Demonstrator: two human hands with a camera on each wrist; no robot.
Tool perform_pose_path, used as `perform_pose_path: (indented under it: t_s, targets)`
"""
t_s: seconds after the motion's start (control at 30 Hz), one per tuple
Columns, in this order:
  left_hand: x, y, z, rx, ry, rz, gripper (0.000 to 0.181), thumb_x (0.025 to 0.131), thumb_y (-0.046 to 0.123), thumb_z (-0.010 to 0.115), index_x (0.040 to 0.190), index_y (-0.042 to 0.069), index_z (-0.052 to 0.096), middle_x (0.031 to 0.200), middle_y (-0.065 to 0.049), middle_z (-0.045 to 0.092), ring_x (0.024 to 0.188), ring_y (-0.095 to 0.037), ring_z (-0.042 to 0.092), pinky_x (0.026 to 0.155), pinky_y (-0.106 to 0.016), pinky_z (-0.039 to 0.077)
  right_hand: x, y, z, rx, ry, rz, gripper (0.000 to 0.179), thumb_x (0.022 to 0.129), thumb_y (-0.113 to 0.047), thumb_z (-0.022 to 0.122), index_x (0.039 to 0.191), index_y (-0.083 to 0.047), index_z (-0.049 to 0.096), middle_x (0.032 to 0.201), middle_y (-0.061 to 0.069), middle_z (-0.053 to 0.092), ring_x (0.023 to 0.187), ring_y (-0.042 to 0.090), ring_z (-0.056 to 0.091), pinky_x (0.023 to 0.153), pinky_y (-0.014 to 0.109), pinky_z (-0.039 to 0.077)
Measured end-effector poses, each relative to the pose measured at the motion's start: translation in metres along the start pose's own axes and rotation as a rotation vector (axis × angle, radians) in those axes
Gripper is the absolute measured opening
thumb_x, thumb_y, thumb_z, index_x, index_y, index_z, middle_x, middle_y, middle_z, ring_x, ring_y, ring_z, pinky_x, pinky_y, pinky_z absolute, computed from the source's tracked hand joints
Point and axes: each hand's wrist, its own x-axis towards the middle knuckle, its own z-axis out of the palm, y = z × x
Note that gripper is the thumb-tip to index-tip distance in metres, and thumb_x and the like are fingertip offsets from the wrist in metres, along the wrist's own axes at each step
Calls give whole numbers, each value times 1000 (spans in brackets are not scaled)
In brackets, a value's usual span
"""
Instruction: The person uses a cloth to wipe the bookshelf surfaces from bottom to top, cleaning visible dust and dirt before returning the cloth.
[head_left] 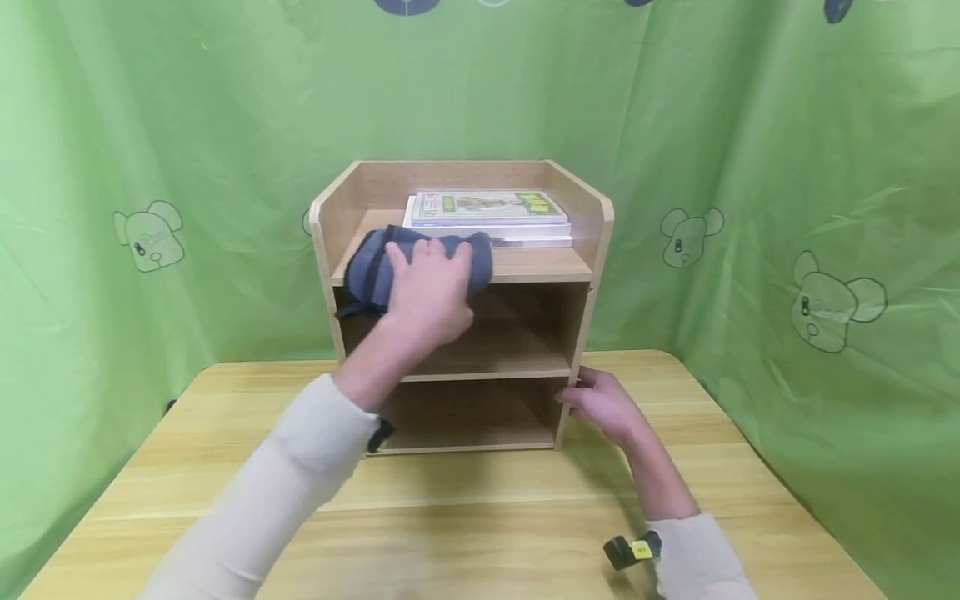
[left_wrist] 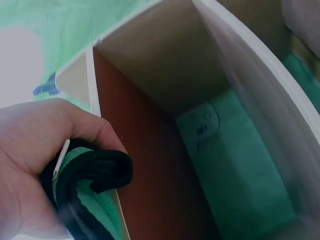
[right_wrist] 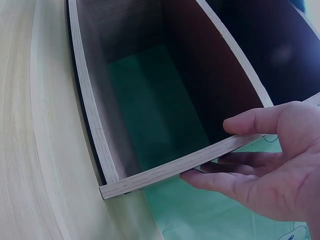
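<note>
In the head view my left hand (head_left: 431, 287) grips a rolled blue-grey cloth bundle (head_left: 366, 271) with black trim, at the front edge of the top shelf. Its exact kind cannot be told. The left wrist view shows the thumb over the black edge of the cloth bundle (left_wrist: 92, 167) and a small white tag. Lower down, my right hand (head_left: 603, 406) holds the right side panel of a wooden shelf unit (head_left: 487, 374). In the right wrist view the thumb of the right hand (right_wrist: 270, 160) lies inside the panel, the other fingers outside.
A stack of books (head_left: 491, 218) lies on the top shelf, behind the cloth bundle. Two open compartments are below it. The unit stands on a light wooden table (head_left: 465, 533), with a green curtain (head_left: 480, 92) patterned with animal heads behind and at both sides.
</note>
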Motion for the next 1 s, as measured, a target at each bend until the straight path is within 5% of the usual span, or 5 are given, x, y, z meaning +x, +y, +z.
perform_pose_path:
  t_s: [0.23,0.43,0.67,0.87,1.0]
  targets:
    - [-11,-35,-10,-67,-8,-31,68,79,13,75,143,10,52,131,-24,59,131,-40,48,115,-74,13,1,-1,0,-6,-1,1,70,94,-11,61,152,12,30,144,35,49,132,46,52,109,54,45]
    - [-9,-24,-5,-6,14,-88,62,83,21,75,139,8,52,133,-28,57,131,-45,46,113,-75,17,0,-1,0,5,4,6,70,94,-10,61,152,13,30,145,35,48,132,47,51,109,53,45]
    - [-4,9,5,99,47,-111,72,82,31,77,144,10,48,134,-31,55,128,-46,47,111,-73,22,1,1,-1,43,7,20,70,92,-8,61,152,13,31,146,35,47,133,46,50,110,53,44]
    - [11,63,13,194,13,-70,84,85,44,73,155,16,38,148,-30,48,137,-45,44,112,-71,26,-1,-2,0,42,7,20,72,92,-8,62,153,11,29,145,35,48,130,45,53,109,52,46]
    - [24,99,18,221,-15,-61,74,94,43,61,158,19,33,154,-27,43,143,-43,40,115,-69,25,-2,-3,0,43,13,-1,65,92,-6,60,150,11,36,139,35,53,124,42,58,105,50,50]
